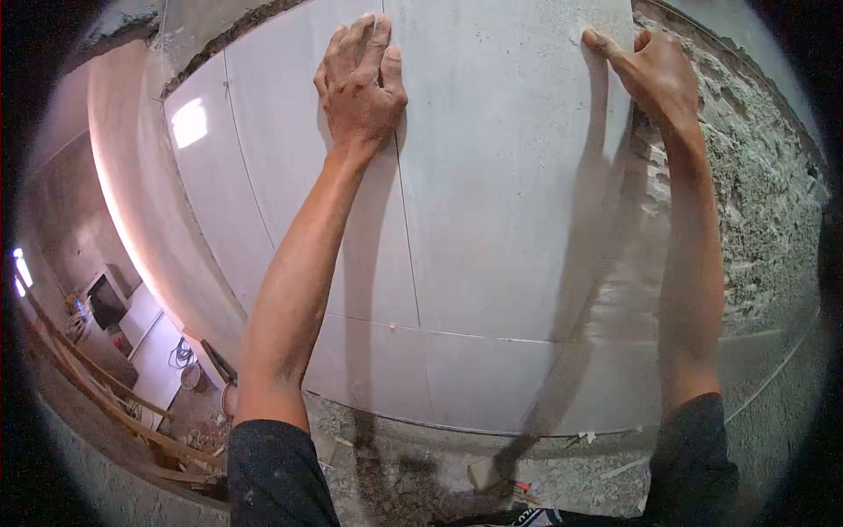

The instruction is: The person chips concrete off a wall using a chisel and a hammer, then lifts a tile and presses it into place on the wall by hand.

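Observation:
My left hand (pixel 360 88) lies against the wall with its fingers stretched upward, over the joint between two large pale tiles. My right hand (pixel 654 75) is at the right edge of the right-hand tile (pixel 500 176); its thumb presses on the face and the other fingers curl at the edge, partly hidden. The left-hand tile (pixel 281 149) sits beside it, separated by a thin dark line. Below, a small pinkish piece (pixel 392 327) sticks out at the horizontal joint above a lower row of tiles (pixel 474 378).
Rough mortar (pixel 755 193) covers the wall to the right of the tiles. Rubble and a pale block (pixel 483 474) lie on the floor below. At left, past a curved wall edge (pixel 158 193), stand a bucket (pixel 191 378) and wooden poles (pixel 114 386).

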Tool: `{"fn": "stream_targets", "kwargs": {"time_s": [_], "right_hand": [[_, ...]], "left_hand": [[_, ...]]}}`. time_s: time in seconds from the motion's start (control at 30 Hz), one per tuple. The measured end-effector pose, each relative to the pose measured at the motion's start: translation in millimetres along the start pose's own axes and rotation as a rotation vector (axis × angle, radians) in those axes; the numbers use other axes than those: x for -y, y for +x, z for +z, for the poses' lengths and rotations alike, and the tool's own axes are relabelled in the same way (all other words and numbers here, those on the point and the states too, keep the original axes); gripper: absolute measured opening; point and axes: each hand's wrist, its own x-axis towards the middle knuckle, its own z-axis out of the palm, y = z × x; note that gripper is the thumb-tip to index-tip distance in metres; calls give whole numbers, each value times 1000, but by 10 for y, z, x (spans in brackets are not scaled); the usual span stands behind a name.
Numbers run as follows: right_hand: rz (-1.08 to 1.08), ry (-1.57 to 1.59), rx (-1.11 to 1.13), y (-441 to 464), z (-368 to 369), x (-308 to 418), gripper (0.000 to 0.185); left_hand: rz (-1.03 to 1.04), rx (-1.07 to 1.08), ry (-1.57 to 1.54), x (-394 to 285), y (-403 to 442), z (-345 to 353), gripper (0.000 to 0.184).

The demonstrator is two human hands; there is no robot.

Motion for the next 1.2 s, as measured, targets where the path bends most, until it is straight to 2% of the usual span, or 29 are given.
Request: {"fn": "stream_targets", "kwargs": {"time_s": [0.07, 0.17, 0.27, 0.37, 0.6, 0.77, 0.87, 0.97, 1.07, 1.13, 1.17, 1.2], "right_hand": [[7, -19, 20, 17, -33, 13, 71], [-54, -38, -80, 29, 43, -50, 73], [-49, 21, -48, -42, -32, -21, 75], [-45, 146, 5, -24, -51, -65, 67], [-60, 101, 92, 8, -150, 4, 65], [-115, 72, 64, 31, -63, -47, 73], [-109, 61, -38, -70, -96, -22, 71], [5, 198, 100, -66, -306, 66, 60], [81, 277, 208, -291, -463, 220, 54], [69, 291, 202, -447, -527, 292, 56], [164, 276, 309, -396, -556, 313, 58], [62, 254, 190, -423, -441, 286, 57]], "left_hand": [[-3, 1, 56, -50, 17, -2, 44], [-34, 31, 69, -166, 124, -49, 45], [-36, 132, 65, -204, 160, -152, 46], [-18, 178, 128, -222, 238, -237, 46], [-46, 273, 102, -304, 287, -358, 48], [-24, 235, 101, -271, 241, -295, 48], [-4, 205, 86, -221, 169, -240, 48], [22, 159, 50, -116, 125, -124, 49], [-32, 240, 36, -163, 0, -181, 50], [-81, 250, 41, -281, -8, -228, 51], [-73, 215, 48, -284, -38, -205, 52], [-67, 178, 52, -271, -77, -156, 52]]}}
